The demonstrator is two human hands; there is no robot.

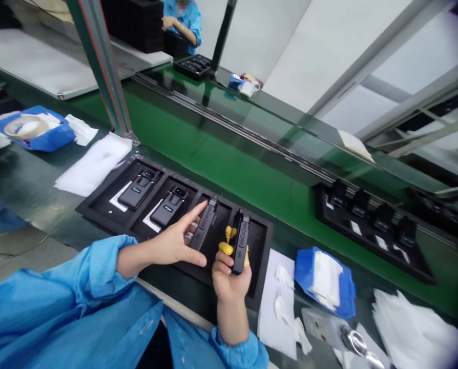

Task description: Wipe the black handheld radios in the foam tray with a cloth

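A black divided tray (pixel 269 246) lies before me on the green bench. Two flat black devices with small lit screens, the left one (pixel 137 189) and its neighbour (pixel 169 207), rest in its left compartments, each over a white slip. My left hand (pixel 175 238) is beside a third black device (pixel 205 225), which shows its narrow side with buttons; index finger and thumb are spread apart around it. My right hand (pixel 231 277), with yellow finger cots, grips a fourth black device (pixel 242 243) upright over the right compartment. Its fingertips are partly hidden behind the device.
A green conveyor belt (pixel 213 154) runs behind the tray, carrying another loaded black tray (pixel 371 225) at right. Blue bins stand left (pixel 48 138) and right (pixel 325 282). White sheets (pixel 94 164) and a metal-capped container (pixel 354 341) lie around. A co-worker (pixel 186 25) sits across.
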